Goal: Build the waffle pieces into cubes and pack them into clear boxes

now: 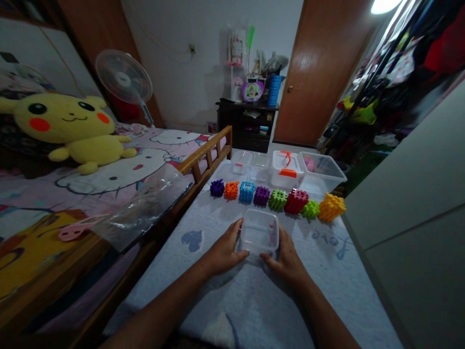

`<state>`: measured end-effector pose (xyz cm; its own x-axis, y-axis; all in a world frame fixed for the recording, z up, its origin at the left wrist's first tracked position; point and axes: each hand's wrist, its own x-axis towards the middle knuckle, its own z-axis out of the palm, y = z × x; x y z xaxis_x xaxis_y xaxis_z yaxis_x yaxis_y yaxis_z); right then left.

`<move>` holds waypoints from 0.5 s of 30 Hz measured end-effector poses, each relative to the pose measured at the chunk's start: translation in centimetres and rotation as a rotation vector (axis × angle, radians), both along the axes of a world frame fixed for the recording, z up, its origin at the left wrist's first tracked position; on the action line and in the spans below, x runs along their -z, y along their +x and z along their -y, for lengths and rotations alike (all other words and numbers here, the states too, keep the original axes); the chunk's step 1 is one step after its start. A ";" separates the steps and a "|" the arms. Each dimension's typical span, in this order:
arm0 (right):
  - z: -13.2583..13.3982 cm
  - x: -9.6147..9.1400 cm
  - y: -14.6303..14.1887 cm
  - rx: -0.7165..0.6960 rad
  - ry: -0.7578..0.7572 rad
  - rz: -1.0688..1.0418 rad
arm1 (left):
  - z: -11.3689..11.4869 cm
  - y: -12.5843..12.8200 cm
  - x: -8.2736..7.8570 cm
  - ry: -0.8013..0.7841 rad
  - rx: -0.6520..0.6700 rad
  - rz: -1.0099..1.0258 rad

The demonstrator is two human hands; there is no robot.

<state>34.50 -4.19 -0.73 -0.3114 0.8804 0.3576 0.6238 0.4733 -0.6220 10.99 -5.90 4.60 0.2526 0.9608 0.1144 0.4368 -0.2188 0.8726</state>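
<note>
Between my hands is a clear plastic container (259,231) with an open top and nothing visible inside. My left hand (228,249) grips its left side, thumb along the near edge. The fingers of my right hand (285,254) wrap its right side, with that thumb also at the near edge. Just beyond it runs a row of coloured blocks with knobbly, grid-like faces. The row includes a dark purple block (217,188), an orange block (231,190), a blue block (247,192), a green block (278,200), a red block (297,201) and a yellow block (332,207).
Behind the row stand clear containers (260,167), a lidded box with orange clips (286,169) and a larger open bin (323,174). A wooden bed rail (203,160) borders the cloth-covered surface at left. A plastic bag (145,206) and a plush toy (83,126) lie on the bed.
</note>
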 end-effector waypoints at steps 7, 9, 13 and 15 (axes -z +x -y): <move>0.1 0.0 0.0 0.012 -0.019 0.062 | -3.7 -5.2 -1.1 0.015 -0.142 -0.148; 0.1 -0.1 0.0 0.020 -0.028 0.068 | -5.6 -6.6 -0.9 0.084 -0.265 -0.246; 0.2 -0.1 0.1 0.010 -0.026 0.068 | -9.7 -9.2 0.1 0.240 -0.464 -0.477; 0.2 0.0 0.2 0.007 -0.013 0.070 | -11.8 -10.4 0.4 0.268 -0.453 -0.553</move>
<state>34.68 -4.43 -0.70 -0.3293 0.8871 0.3233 0.6694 0.4608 -0.5827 0.60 5.92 4.25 -0.0711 0.9415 0.3293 0.8921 -0.0876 0.4433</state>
